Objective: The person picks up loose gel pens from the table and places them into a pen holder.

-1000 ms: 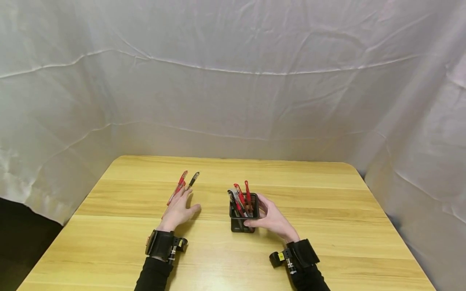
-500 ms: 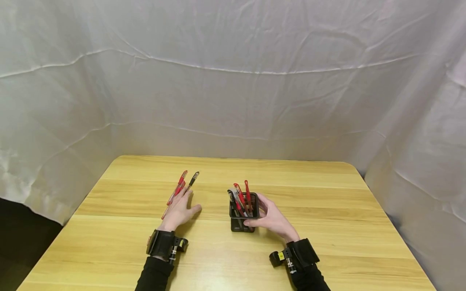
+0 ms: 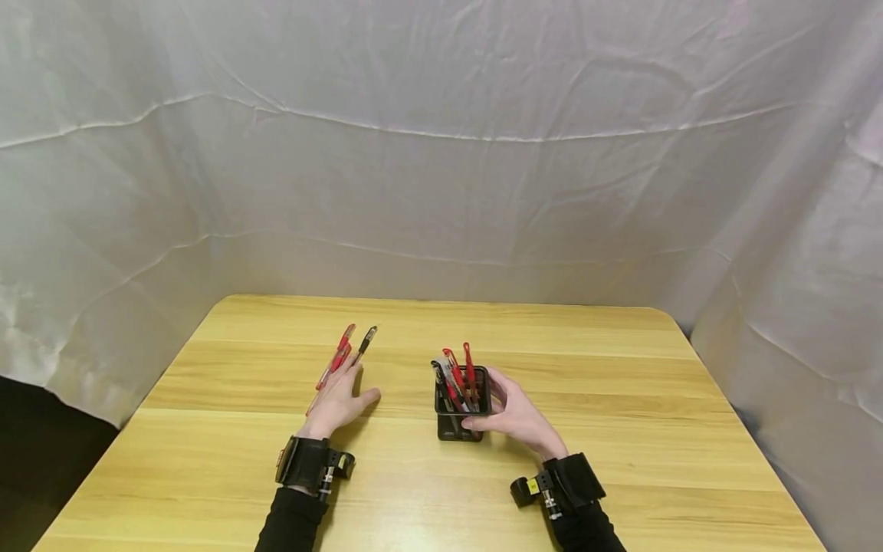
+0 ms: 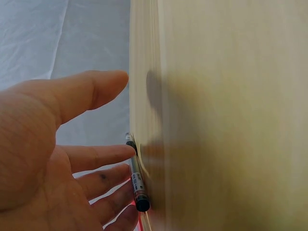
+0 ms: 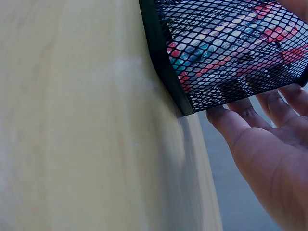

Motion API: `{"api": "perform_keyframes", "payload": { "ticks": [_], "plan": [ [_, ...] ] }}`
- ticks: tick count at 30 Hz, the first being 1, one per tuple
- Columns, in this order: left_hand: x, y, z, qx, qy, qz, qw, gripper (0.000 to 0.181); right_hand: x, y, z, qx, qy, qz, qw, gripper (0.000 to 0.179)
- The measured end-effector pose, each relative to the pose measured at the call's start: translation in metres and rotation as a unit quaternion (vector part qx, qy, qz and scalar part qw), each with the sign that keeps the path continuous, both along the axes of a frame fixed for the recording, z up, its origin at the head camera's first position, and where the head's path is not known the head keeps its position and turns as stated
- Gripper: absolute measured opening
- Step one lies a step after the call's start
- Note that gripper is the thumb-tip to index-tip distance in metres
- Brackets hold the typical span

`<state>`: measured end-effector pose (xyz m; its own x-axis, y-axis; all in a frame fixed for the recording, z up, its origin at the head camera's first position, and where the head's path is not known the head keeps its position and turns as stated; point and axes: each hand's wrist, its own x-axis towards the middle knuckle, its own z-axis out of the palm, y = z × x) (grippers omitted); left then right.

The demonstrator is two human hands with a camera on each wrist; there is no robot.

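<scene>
In the head view my left hand (image 3: pixel 336 402) lies over several pens at the table's left side, thumb spread to the right. Past its fingertips show a black pen (image 3: pixel 368 341) and red pens (image 3: pixel 346 336). The left wrist view shows those fingers extended, their tips at the black pen (image 4: pixel 138 180) without curling round it; contact is hard to judge. My right hand (image 3: pixel 522 420) grips a black mesh pen holder (image 3: pixel 450 428) by its right side, thumb at the front. Red and black pens stand tilted inside. The right wrist view shows fingertips against the mesh wall (image 5: pixel 216 62).
The wooden table (image 3: pixel 607 376) has rounded far corners. Pale cloth (image 3: pixel 441 192) hangs behind it and along both sides. A stretch of bare wood separates the left hand from the pen holder. Both wrists carry black straps with small cameras.
Hardly anything differs. The left hand shifts very slightly, while the right hand, the pen holder and the pens stay in place.
</scene>
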<state>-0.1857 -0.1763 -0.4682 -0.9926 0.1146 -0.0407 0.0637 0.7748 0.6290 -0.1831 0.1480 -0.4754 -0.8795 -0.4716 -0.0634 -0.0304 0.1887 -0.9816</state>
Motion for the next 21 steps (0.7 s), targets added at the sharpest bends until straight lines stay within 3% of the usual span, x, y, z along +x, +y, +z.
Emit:
{"api": "perform_keyframes", "payload": {
  "ticks": [21],
  "plan": [
    [0.003,0.0005,0.0008,-0.003,0.015,0.026,0.9995,0.059,-0.0015,0.001,-0.0011,0.001,-0.001,0.001,1.0,0.105]
  ]
}}
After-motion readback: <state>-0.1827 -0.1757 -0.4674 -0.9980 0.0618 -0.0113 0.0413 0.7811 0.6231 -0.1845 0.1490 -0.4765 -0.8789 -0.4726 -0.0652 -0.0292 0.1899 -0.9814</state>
